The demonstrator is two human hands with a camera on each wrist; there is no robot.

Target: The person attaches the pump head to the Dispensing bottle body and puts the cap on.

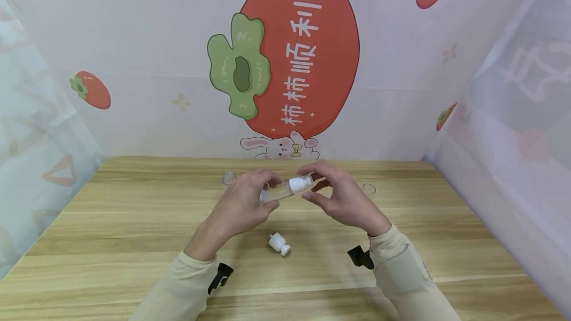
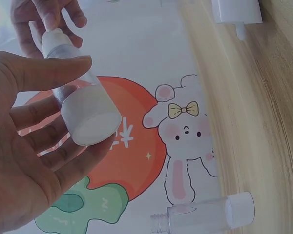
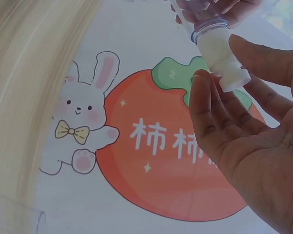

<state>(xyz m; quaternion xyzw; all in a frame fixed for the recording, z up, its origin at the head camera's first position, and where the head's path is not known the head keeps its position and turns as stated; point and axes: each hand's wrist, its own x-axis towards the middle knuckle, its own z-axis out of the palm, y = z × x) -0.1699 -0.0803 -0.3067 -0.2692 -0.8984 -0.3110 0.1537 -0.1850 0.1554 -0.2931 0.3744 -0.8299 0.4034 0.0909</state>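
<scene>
A clear bottle with a white base is held tilted above the table, its white pump top toward the right. My left hand grips the bottle's body between thumb and fingers. At the other end, my right hand has its thumb and fingers curled round the pump top; how firmly they touch it is hard to tell. In the right wrist view the pump top sits against the bottle's neck. A loose white pump lies on the table below the hands.
Behind my left hand stands another clear bottle, upright, without a top, its threaded neck showing. A clear cylindrical cover stands on the wooden table at the right. Printed cloth hangs behind and at both sides.
</scene>
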